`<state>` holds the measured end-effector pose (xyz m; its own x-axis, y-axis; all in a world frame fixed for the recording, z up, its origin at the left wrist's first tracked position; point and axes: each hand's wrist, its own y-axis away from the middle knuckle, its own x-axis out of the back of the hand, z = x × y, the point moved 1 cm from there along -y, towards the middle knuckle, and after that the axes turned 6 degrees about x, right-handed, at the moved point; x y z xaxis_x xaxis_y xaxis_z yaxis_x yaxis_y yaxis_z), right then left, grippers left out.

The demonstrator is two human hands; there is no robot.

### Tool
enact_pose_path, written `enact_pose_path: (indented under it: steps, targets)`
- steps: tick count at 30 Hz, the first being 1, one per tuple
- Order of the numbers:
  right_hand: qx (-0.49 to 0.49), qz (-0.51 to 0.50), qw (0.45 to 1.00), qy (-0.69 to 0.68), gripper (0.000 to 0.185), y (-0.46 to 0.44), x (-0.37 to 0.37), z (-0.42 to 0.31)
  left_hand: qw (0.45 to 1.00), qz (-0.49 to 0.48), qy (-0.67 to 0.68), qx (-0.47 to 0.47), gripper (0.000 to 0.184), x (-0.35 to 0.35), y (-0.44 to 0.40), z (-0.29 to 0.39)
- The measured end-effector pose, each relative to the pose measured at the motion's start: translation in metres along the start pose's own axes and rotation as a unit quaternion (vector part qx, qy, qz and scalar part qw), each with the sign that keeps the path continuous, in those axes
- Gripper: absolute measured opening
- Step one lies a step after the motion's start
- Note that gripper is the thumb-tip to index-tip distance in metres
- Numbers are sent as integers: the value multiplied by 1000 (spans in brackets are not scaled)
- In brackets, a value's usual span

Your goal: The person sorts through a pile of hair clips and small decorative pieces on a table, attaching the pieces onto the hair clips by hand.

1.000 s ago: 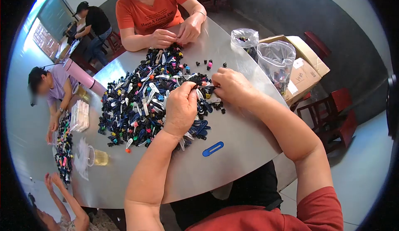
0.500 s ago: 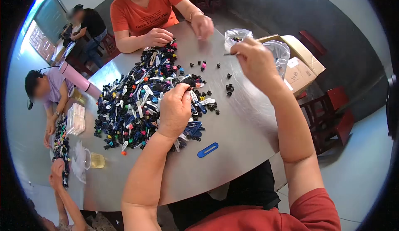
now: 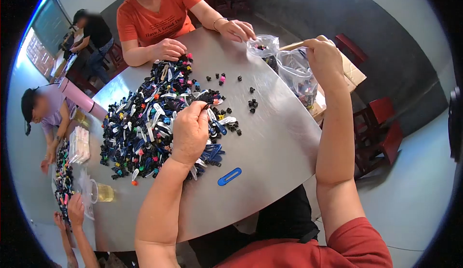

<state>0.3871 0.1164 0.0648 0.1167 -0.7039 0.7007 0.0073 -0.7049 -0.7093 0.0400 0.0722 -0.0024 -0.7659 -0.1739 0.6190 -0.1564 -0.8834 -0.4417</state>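
Note:
My left hand (image 3: 189, 132) is closed in a pinch at the right side of a big heap of hair clips (image 3: 140, 123). A small black hair clip (image 3: 207, 106) shows at its fingertips. The heap mixes white and navy snap clips with small black and coloured claw clips. My right hand (image 3: 325, 60) is raised over a clear plastic bag (image 3: 294, 65) beyond the table's right edge. Its fingers are pinched together on a dark hair clip, mostly hidden. A blue snap clip (image 3: 229, 176) lies alone near my side of the table.
Several black claw clips (image 3: 252, 105) lie loose on the metal table (image 3: 275, 147). A second clear bag (image 3: 263, 46) and a cardboard box (image 3: 354, 75) stand at the right. A co-worker in orange (image 3: 159, 19) sits opposite. A cup (image 3: 103, 192) and a pink bottle (image 3: 82, 99) are at the left.
My right hand has moved right, from above the table to over the clear bag. My left hand stays pinched by the heap. The co-worker's hand has reached to the other bag.

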Motion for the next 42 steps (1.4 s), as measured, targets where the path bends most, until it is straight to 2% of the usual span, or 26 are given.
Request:
enact_pose_path:
  steps: [2, 5, 9, 12, 14, 20, 23, 33, 36, 38, 40, 42]
  targets:
    - [-7, 13, 999, -43, 13, -2, -5, -10, 1000, -1, 8, -2, 11, -1, 0, -3]
    - [67, 9, 978, -196, 10, 3, -9, -45, 1000, -2, 0, 2, 11, -1, 0, -4]
    - [195, -201, 907, -315, 10, 27, -17, -104, 1000, -2, -2, -5, 12, -1, -1, -4]
    - [257, -286, 870, -310, 11, 49, -31, -136, 1000, -8, -2, 1, 13, -1, -1, -4]
    - [251, -324, 880, -241, 12, 58, -37, -150, 1000, -7, -3, -2, 13, -1, -1, -4]
    - [229, -338, 863, -297, 15, 56, -40, -142, 1000, -18, -9, 2, 14, 0, 0, -4]
    - [207, -357, 872, -263, 14, 53, -43, -140, 1000, -20, -19, 2, 15, 0, 0, -3]
    - [183, -308, 899, -251, 12, 50, -56, -125, 999, -13, -33, -13, 15, -1, 0, -3]
    - [168, -292, 894, -295, 12, 45, -48, -126, 999, -18, -28, -6, 14, 0, 0, -3]
    - [123, -307, 847, -417, 14, 44, -40, -130, 1000, -24, -20, 5, 14, 1, -1, 1]
    - [104, -312, 832, -448, 15, 45, -38, -135, 999, -31, -11, 17, 14, 3, -2, 4]
    - [83, -316, 816, -477, 17, 47, -39, -140, 998, -40, -30, -25, 14, 3, -2, 7]
